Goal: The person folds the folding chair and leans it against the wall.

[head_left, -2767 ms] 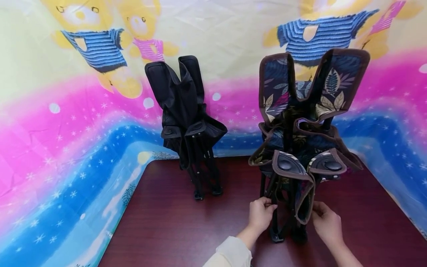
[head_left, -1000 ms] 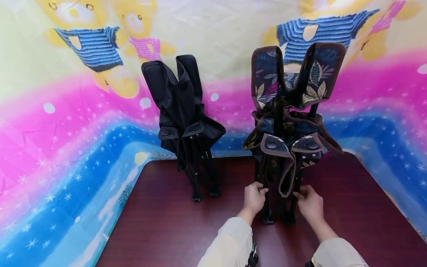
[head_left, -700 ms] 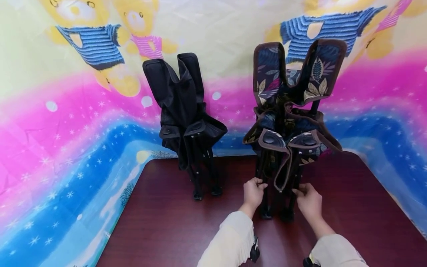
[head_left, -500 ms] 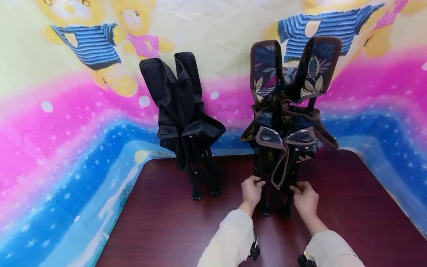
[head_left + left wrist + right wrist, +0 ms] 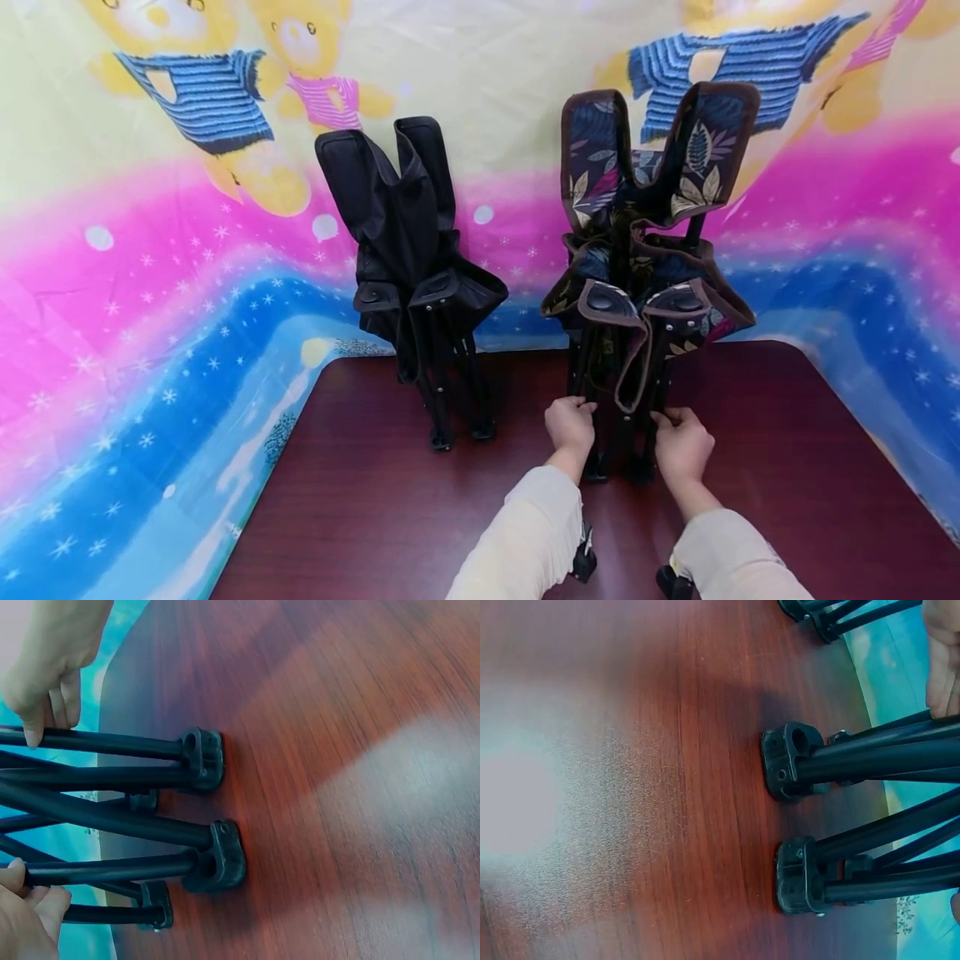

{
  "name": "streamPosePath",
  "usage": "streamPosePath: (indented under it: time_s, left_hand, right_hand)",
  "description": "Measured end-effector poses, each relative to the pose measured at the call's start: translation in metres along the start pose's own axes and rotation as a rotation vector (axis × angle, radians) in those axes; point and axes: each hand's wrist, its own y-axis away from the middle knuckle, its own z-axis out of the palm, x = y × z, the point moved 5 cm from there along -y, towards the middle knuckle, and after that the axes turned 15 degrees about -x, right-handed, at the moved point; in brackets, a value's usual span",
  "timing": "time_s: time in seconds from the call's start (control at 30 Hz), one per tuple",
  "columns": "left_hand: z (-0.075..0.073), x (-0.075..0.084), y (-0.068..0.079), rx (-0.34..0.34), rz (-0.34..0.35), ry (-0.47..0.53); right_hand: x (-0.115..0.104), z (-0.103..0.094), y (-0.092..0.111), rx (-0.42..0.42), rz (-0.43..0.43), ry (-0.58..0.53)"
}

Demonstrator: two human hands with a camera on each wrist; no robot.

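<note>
A folded camp chair with dark leaf-print fabric and brown trim stands upright on the table's right half. My left hand pinches one of its black legs on the left side. Across from it, my right hand holds a leg on the right side between thumb and fingers. Close up in the left wrist view, the left thumb and fingers grip a tube just above its plastic foot. The feet stand on the tabletop in the right wrist view, where the right hand is mostly cut off.
A second folded camp chair, plain black, stands to the left near the back edge. The dark red wooden table has rounded back corners. A printed cloth backdrop with bears hangs right behind it.
The leaf-print chair has moved back towards the rear edge and a little left, both hands keeping hold of its legs. In the last half second it has barely shifted.
</note>
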Motion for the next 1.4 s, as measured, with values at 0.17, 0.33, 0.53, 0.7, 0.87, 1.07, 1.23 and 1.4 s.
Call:
streamPosePath:
  time_s: [0.17, 0.33, 0.53, 0.7, 0.87, 1.07, 1.23, 1.4]
  left_hand:
    - [0.001, 0.000, -0.002, -0.010, -0.039, 0.011]
    - [0.002, -0.002, -0.003, -0.007, -0.071, 0.027]
    - [0.005, -0.005, -0.001, -0.071, -0.124, 0.132]
    - [0.009, -0.006, 0.000, -0.150, -0.132, 0.212]
    - [0.009, -0.006, -0.004, -0.170, -0.097, 0.166]
    - [0.011, -0.005, -0.010, -0.226, -0.050, 0.091]
    - [0.012, -0.005, -0.012, -0.323, -0.064, 0.077]
    - [0.011, -0.006, -0.017, -0.411, -0.076, 0.031]
  right_hand:
    - [-0.002, -0.002, -0.002, -0.002, 0.012, 0.003]
    - [0.003, -0.001, -0.004, -0.035, 0.034, -0.030]
    - [0.023, 0.008, -0.012, -0.074, 0.027, -0.249]
    - [0.027, 0.014, -0.019, -0.139, 0.108, -0.236]
    - [0.035, 0.022, -0.024, -0.214, 0.136, -0.327]
    - [0.019, 0.018, -0.025, -0.240, 0.103, -0.362]
    - [0.004, 0.016, -0.023, -0.376, 0.165, -0.324]
    - [0.001, 0.018, -0.028, -0.465, 0.186, -0.280]
